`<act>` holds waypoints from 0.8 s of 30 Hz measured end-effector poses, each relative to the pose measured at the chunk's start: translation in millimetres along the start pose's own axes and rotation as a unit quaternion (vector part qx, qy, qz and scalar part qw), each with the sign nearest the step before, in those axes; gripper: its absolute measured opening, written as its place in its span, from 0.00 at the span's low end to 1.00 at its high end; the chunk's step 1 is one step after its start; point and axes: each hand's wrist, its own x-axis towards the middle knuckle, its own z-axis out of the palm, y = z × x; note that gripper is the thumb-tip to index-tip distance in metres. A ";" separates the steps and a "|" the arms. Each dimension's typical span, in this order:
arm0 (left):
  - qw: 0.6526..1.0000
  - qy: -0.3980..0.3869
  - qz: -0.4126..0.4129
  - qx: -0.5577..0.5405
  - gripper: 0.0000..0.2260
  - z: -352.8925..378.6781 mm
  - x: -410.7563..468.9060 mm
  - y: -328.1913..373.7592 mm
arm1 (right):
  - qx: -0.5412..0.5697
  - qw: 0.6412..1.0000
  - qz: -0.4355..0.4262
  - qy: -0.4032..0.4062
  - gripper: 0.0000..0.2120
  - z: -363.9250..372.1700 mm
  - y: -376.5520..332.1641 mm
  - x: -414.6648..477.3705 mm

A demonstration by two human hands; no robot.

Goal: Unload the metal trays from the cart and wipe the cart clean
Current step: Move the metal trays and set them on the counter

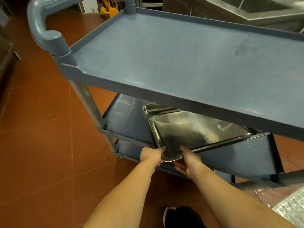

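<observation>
Both hands, left point(152, 155) and right point(189, 159), fingers clamped on tray point(194, 130) near corner, skewed to clear middle shelf point(130, 127) under top shelf point(181, 51).

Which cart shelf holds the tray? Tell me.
The middle shelf: the metal tray sits on it, skewed, its near corner in the grip of both hands, left and right. The top shelf is bare.

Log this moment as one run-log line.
step: unloading | left hand + right hand: gripping metal tray corner | tray: middle shelf, skewed | top shelf: bare, smudged
</observation>
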 end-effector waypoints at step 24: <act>0.995 0.031 -0.051 -0.073 0.11 -119.3 -215.3 -32.3 | -0.042 0.993 -0.097 0.044 0.05 -81.1 99.2 -252.9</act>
